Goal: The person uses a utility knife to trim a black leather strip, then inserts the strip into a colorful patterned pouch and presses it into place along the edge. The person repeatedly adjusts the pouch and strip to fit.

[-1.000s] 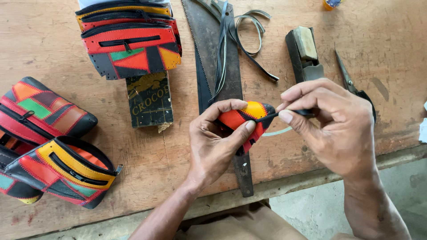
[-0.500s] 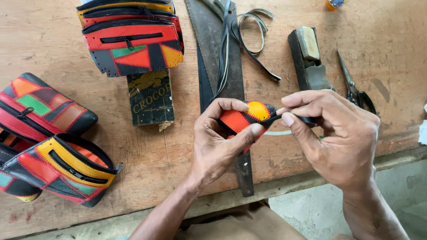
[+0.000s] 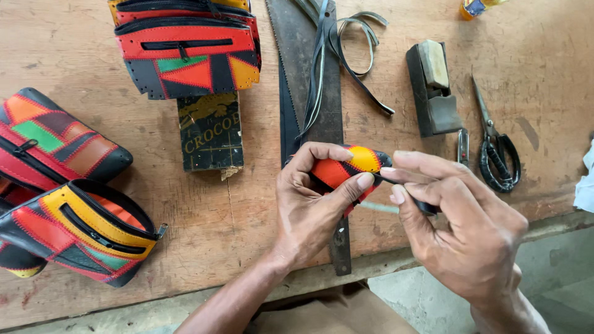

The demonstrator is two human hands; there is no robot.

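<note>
My left hand point(image 3: 312, 201) grips a small patchwork leather piece point(image 3: 346, 170) in orange, yellow and black, just above the wooden table's front edge. My right hand point(image 3: 461, 222) pinches a thin dark tool point(image 3: 402, 188) whose tip touches the right end of that piece. Most of the tool is hidden by my fingers. Under both hands lies a long saw blade point(image 3: 297, 80) with dark leather strips point(image 3: 346, 55) draped over it.
Colourful patchwork pouches lie at the left point(image 3: 59, 192) and stacked at the top point(image 3: 185, 49). A small dark box point(image 3: 210, 133) sits below the stack. A sanding block point(image 3: 433, 86), black scissors point(image 3: 495, 148) and a small clipper point(image 3: 463, 147) lie at the right. The table edge point(image 3: 185, 294) runs in front.
My right hand has shifted slightly left and lower, bringing the tool's tip closer against the piece. My left hand keeps the same grip.
</note>
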